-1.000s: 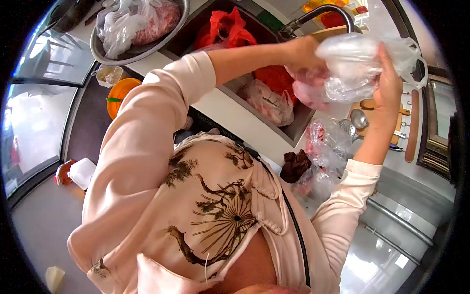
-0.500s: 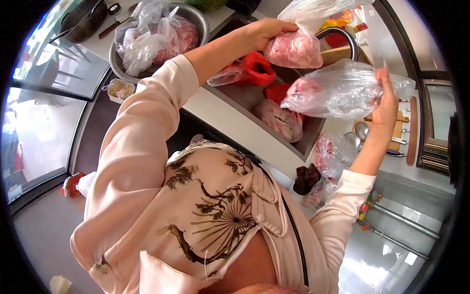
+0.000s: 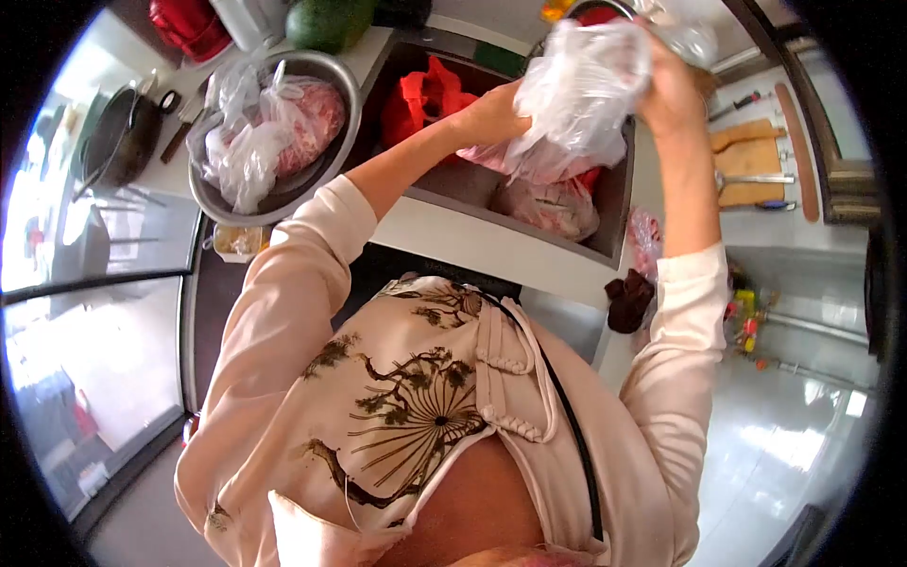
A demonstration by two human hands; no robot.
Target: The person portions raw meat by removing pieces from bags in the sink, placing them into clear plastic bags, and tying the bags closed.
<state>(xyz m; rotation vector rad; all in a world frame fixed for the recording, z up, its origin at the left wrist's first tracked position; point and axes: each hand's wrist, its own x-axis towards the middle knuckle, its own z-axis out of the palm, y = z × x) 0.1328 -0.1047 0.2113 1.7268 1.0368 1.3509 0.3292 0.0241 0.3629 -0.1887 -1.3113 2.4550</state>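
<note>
Both arms reach out over the dark sink [image 3: 614, 231]. A crumpled, whitish plastic bag [image 3: 586, 104] is bunched up between my hands, with pink meat [image 3: 487, 158] showing at its lower left. My left hand [image 3: 499, 115] is closed on the bag's left side, its fingertips hidden by the plastic. At the upper right, my right hand [image 3: 673, 85] grips the bag's edge, fingers partly covered. Beneath the hands, another bagged piece of meat [image 3: 548, 206] lies in the sink. A red plastic bag [image 3: 425, 99] sits in the sink's left part.
Left of the sink stands a metal basin [image 3: 350, 104] with bagged meat. A green melon [image 3: 326, 21] and a black pot [image 3: 128, 142] are farther back. To the right are a dark brown object [image 3: 629, 300], bagged meat [image 3: 645, 236] and hanging utensils [image 3: 756, 178].
My hands have come together from holding separate bags of meat apart; crumpled plastic now bunches between them. My right hand has moved up and left. The whole view has shifted.
</note>
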